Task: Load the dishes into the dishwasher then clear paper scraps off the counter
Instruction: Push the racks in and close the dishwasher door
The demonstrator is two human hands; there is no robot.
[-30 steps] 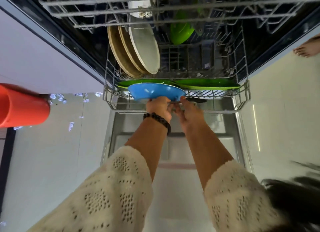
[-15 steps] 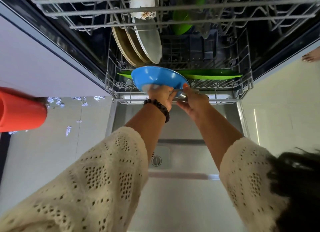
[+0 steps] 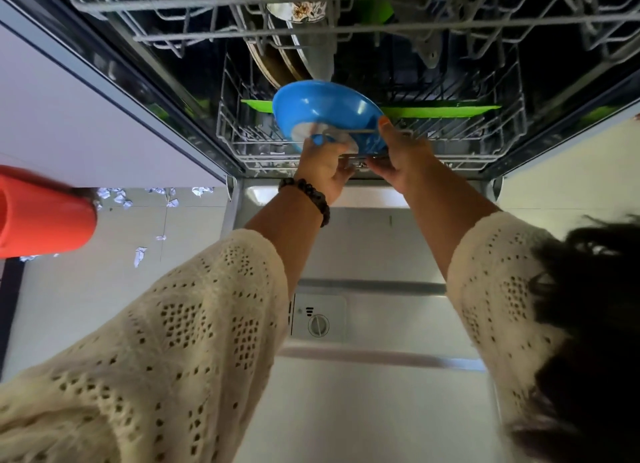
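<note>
Now the blue bowl (image 3: 325, 111) stands steeper than it did a second ago: then it lay nearly flat at the front edge of the lower rack (image 3: 505, 140), and it has since been tipped up on its rim, its hollow turned toward the camera, in front of the green plate (image 3: 446, 111). The left hand (image 3: 323, 168) grips the bowl's lower rim, fingers curled around it. The right hand (image 3: 403, 154) steadies the right edge with the thumb laid against the bowl; its other fingers are hidden below, so whether they curl round the rack wire or the bowl cannot be told. The rack itself has moved further in under the upper rack (image 3: 311, 33), with the stacked plates (image 3: 294, 60) behind. By judgement, the bowl is being seated between tines and loading is nearly complete. Paper scraps (image 3: 140, 254) remain beside the red cup (image 3: 45, 216), so the clearing step is not begun.
</note>
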